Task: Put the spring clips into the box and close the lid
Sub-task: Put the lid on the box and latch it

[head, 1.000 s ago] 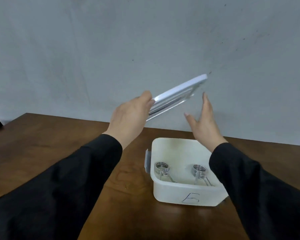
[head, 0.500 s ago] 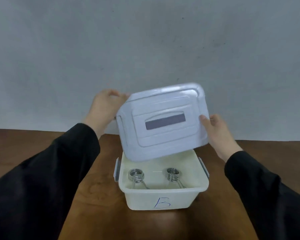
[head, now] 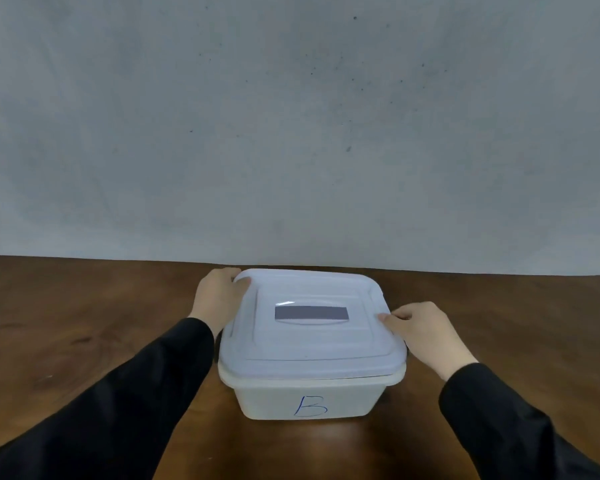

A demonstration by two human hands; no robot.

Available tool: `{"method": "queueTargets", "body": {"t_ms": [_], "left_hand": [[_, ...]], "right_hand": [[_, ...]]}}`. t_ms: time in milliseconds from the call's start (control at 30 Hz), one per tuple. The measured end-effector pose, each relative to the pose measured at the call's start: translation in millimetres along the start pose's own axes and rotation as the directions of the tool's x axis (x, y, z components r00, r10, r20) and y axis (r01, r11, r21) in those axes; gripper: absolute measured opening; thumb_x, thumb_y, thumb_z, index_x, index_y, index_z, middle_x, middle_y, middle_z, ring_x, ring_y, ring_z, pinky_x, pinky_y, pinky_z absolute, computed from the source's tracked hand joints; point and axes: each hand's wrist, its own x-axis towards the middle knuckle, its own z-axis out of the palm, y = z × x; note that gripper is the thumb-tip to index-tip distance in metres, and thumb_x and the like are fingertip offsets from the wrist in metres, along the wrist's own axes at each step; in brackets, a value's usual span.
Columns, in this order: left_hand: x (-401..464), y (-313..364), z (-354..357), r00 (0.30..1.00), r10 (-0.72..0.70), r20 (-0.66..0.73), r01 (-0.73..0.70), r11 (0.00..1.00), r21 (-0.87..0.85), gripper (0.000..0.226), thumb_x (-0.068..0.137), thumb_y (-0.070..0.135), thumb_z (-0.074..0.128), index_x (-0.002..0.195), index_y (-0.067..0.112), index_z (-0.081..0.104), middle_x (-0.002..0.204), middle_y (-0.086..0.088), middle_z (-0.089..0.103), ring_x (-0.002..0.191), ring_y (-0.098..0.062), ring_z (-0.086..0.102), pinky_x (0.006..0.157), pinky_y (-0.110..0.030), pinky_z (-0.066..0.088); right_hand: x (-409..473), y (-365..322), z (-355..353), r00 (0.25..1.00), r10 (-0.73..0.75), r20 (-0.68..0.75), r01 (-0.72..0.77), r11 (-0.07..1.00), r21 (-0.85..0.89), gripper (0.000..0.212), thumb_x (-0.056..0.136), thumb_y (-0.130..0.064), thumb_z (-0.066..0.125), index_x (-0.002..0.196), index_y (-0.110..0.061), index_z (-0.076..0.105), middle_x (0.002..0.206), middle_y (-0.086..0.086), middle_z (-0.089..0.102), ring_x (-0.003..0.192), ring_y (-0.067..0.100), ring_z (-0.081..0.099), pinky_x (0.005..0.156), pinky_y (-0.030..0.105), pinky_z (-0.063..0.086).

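A white plastic box [head: 309,398] marked with a blue "B" stands on the wooden table in front of me. Its pale lid [head: 312,336], with a grey strip in the middle, lies flat on top of the box and covers the opening. My left hand [head: 219,296] grips the lid's far left corner. My right hand [head: 425,329] holds the lid's right edge with the fingers curled on it. The spring clips are hidden under the lid.
The brown wooden table [head: 66,323] spreads to both sides of the box. A grey wall [head: 291,116] rises directly behind the table's far edge, just beyond the box.
The lid was held tilted above the open box with two spring clips showing inside. Both hands have brought it down, and it now lies flat on the box.
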Motion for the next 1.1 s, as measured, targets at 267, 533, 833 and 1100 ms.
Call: {"method": "queueTargets", "body": {"t_ms": [267, 533, 833, 1100], "left_hand": [[-9.9, -13.4, 7.5, 0.994, -0.033, 0.101, 0.024, 0.996, 0.082, 0.047, 0.101, 0.023, 0.051, 0.147, 0.011, 0.049, 0.15, -0.007, 0.052, 0.139, -0.025, 0.046, 0.107, -0.029, 0.034], [-54.7, -25.2, -9.2, 0.939, -0.202, 0.276, 0.275, 0.927, -0.256, 0.09, 0.088, 0.045, 0.07, 0.158, 0.032, 0.015, 0.16, 0.004, 0.034, 0.139, -0.024, 0.045, 0.107, -0.042, 0.042], [-74.9, -26.3, -3.0, 0.928, -0.188, 0.323, 0.321, 0.844, -0.43, 0.037, 0.092, 0.029, 0.067, 0.128, 0.029, 0.059, 0.113, 0.002, 0.076, 0.1, -0.024, 0.075, 0.088, -0.05, 0.059], [-73.9, -25.4, 8.6, 0.969, -0.18, 0.167, 0.221, 0.936, -0.273, 0.064, 0.103, 0.026, 0.049, 0.158, 0.03, 0.017, 0.131, 0.01, 0.055, 0.112, -0.017, 0.06, 0.099, -0.042, 0.053]], "right_hand": [[-11.1, 4.4, 0.5, 0.999, 0.016, 0.029, -0.016, 1.0, -0.02, 0.051, 0.09, -0.043, 0.065, 0.066, 0.002, 0.065, 0.049, 0.0, 0.049, 0.046, 0.014, 0.042, 0.048, 0.028, 0.034], [-19.7, 8.1, 0.0, 0.992, 0.079, 0.099, -0.093, 0.985, 0.143, 0.067, 0.09, -0.048, 0.067, 0.147, -0.021, 0.044, 0.139, 0.003, 0.056, 0.116, 0.022, 0.059, 0.084, 0.03, 0.05], [-34.6, 11.7, 19.0, 0.983, -0.025, 0.184, -0.044, 0.931, 0.362, 0.043, 0.093, -0.044, 0.064, 0.132, -0.035, 0.049, 0.113, -0.013, 0.069, 0.099, 0.009, 0.069, 0.069, 0.022, 0.059], [-37.9, 7.7, 23.8, 0.987, -0.137, 0.084, 0.109, 0.954, 0.279, 0.028, 0.103, -0.031, 0.049, 0.123, -0.05, 0.044, 0.097, -0.02, 0.07, 0.086, 0.007, 0.07, 0.068, 0.024, 0.06]]}}
